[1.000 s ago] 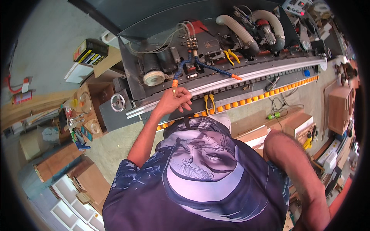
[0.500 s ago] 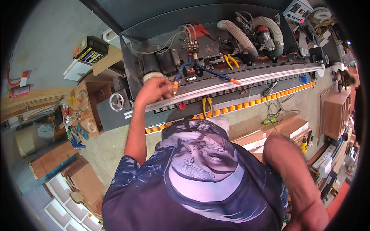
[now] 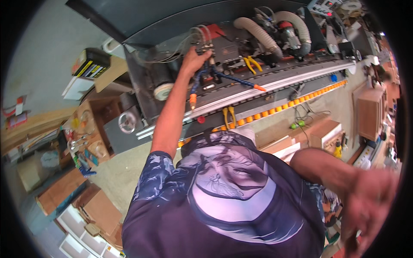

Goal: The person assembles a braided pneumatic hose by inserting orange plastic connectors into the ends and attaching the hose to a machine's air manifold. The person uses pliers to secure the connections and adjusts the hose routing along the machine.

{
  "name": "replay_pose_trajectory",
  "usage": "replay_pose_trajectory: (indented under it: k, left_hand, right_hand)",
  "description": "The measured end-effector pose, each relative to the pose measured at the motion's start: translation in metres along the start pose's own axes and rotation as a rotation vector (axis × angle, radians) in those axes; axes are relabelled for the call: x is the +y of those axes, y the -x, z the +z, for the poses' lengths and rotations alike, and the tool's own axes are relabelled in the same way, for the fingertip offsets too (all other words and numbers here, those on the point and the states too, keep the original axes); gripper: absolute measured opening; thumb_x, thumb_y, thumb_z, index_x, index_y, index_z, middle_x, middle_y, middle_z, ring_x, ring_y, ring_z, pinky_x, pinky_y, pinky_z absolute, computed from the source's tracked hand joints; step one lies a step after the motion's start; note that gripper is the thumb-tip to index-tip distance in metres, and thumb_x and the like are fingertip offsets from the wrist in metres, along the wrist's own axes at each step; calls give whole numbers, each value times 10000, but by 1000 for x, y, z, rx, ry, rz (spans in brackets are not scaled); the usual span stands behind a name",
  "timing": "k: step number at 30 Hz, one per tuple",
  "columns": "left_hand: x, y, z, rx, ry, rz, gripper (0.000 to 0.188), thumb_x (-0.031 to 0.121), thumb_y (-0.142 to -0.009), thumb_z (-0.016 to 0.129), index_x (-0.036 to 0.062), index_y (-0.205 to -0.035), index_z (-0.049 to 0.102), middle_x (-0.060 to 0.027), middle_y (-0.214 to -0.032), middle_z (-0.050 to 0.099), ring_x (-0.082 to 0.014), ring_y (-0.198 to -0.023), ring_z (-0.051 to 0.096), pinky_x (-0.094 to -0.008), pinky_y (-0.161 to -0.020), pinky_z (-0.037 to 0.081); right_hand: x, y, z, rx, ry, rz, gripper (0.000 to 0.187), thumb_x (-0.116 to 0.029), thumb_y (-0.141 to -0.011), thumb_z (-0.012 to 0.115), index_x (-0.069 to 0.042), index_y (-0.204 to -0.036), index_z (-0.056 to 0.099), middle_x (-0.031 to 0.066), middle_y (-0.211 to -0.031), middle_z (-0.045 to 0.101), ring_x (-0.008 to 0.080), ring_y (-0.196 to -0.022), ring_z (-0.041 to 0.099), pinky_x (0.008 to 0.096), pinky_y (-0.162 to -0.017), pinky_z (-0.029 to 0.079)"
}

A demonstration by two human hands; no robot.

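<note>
My left hand [image 3: 195, 61] reaches over the machine bed to a small valve block [image 3: 207, 46] fed by clear hoses [image 3: 195, 35]. Its thumb and fingers lie around the block, with the fingertips partly hidden. Two blue segmented coolant hoses run down from the block; the left one ends in an orange nozzle [image 3: 192, 100], the other in an orange tip [image 3: 259, 87]. Out to the lower right, away from the machine, my right hand [image 3: 371, 202] is smeared by motion, and its fingers cannot be made out.
Yellow-handled pliers [image 3: 252, 65] lie on the machine bed; another yellow-handled pair [image 3: 229, 117] rests at the front edge. A silver rail [image 3: 275, 92] crosses the front above yellow rollers [image 3: 284, 107]. Ribbed grey hoses [image 3: 256, 34] stand at the right. A handwheel [image 3: 127, 122] is on the left.
My left hand has moved from the left orange nozzle up to the valve block. My right hand has swung outward to the lower right. The view has shifted slightly.
</note>
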State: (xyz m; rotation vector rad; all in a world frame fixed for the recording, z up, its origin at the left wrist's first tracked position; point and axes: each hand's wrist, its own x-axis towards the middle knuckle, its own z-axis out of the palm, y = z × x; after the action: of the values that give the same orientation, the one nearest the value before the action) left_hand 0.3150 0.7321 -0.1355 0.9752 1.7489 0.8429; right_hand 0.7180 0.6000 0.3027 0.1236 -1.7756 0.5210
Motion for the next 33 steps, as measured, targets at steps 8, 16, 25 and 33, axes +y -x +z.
replay_pose_trajectory:
  k: [8, 16, 25, 33]
  left_hand:
    - [14, -3, 26, -133, 168, -44, 737, 534, -914, 788, 4, -1394, 608, -163, -1228, 730, -254, -1143, 678, -393, -1023, 500]
    - [-41, -24, 25, -126, 641, -87, 786, 495, -918, 823, 105, -1513, 489, -81, -1117, 681, -168, -874, 686, -339, -701, 570]
    - [3, 4, 13, -258, 812, -143, 442, 359, -1020, 728, 97, -1351, 598, -52, -1092, 669, -242, -1000, 722, -394, -771, 593]
    - [-17, 4, -12, -498, 1146, -141, 547, 327, -1079, 590, -104, -1392, 470, -331, -1309, 614, -529, -1268, 616, -605, -1089, 539]
  right_hand:
    - [127, 341, 110, -901, 279, 1539, 264, -281, -957, 671, -30, -963, 754, 250, -851, 733, 456, -874, 721, 550, -805, 559]
    - [161, 398, 73, -594, 765, 1789, 371, -380, -914, 728, -11, -874, 726, 235, -821, 735, 431, -843, 736, 509, -775, 574]
    - [130, 391, 162, -744, 629, 1652, 459, -438, -909, 736, 4, -1004, 654, 255, -858, 730, 456, -853, 727, 563, -764, 577]
    - [125, 393, 135, -737, 487, 1662, 390, -307, -884, 652, -6, -1131, 653, 290, -961, 733, 477, -920, 724, 574, -836, 581]
